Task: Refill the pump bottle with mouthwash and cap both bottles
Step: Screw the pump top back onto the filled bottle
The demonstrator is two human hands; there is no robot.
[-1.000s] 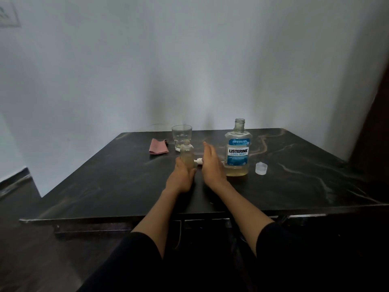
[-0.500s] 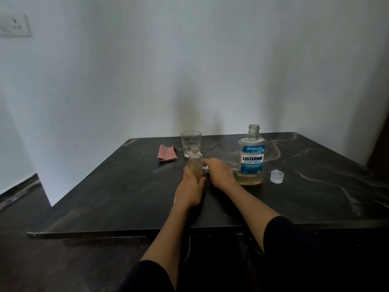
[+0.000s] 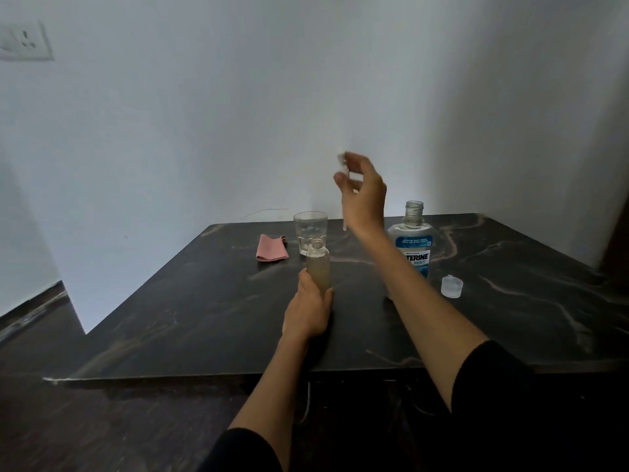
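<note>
The left hand grips the small pump bottle, fingers curled round its lower half; it stands upright on the dark surface, uncapped and filled nearly to the shoulder with pale cloudy liquid. The right hand is raised above the surface, its fingers pinching the blurred white pump head, whose tube hangs down. At 3 o'clock of the pump bottle stands the open mouthwash bottle, a low pale liquid layer showing in it. Its clear cap lies just right. At 12 o'clock, a clear glass; at 10 o'clock, a folded pink cloth
</note>
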